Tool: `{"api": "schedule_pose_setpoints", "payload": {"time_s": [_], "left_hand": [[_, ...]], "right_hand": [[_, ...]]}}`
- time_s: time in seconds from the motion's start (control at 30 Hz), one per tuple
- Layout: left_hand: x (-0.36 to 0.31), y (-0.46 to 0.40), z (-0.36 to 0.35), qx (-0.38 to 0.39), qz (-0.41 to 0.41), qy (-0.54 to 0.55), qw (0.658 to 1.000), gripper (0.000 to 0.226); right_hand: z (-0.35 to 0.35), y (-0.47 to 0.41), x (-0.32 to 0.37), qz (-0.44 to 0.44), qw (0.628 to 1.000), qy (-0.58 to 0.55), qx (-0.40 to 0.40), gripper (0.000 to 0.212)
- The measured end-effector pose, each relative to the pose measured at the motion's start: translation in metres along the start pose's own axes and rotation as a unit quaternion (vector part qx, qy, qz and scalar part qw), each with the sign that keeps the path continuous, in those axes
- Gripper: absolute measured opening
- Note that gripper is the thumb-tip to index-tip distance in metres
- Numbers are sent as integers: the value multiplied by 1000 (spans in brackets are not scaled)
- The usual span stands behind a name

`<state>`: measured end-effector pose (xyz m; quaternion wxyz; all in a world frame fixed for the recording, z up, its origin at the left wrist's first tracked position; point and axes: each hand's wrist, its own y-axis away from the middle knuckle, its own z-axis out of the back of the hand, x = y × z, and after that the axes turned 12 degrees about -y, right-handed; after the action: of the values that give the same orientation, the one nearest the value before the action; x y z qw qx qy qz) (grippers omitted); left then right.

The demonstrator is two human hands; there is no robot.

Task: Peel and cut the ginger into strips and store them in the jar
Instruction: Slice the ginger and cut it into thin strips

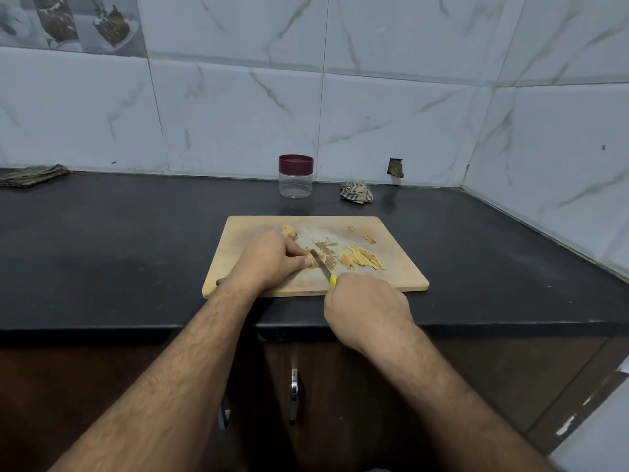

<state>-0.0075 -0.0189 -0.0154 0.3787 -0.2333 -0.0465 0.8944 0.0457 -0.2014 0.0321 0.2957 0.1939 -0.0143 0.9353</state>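
Black countertop (102, 233) carries a wooden cutting board (391, 270); lidded clear jar (295, 177) stands behind it by the wall. Left hand (269, 260) pins a ginger piece (312, 260) with curled fingers; right hand (366, 304) grips a yellow-handled knife (321, 264), blade beside that piece. Cut ginger strips (360, 258) lie just right of the blade.

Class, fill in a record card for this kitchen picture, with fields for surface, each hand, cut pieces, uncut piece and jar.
surface: wooden cutting board on a dark counter
left hand: pins a ginger slice to the board
right hand: grips a yellow-handled knife, blade on the slice
cut pieces: ginger strips heaped right of the blade
uncut piece: ginger chunk beyond the left hand
jar: near the wall, maroon lid on, looks empty
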Motion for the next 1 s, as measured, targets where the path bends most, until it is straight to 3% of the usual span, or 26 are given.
{"api": "schedule_pose_setpoints", "payload": {"time_s": [0.6,1.0], "left_hand": [[-4,4,2,-15,5,0,1000,16],[-4,6,3,-8,10,19,1000,17]], "right_hand": [[1,-12,18,-24,999,22,34,34],[2,7,-4,3,1000,-3,1,12]]}}
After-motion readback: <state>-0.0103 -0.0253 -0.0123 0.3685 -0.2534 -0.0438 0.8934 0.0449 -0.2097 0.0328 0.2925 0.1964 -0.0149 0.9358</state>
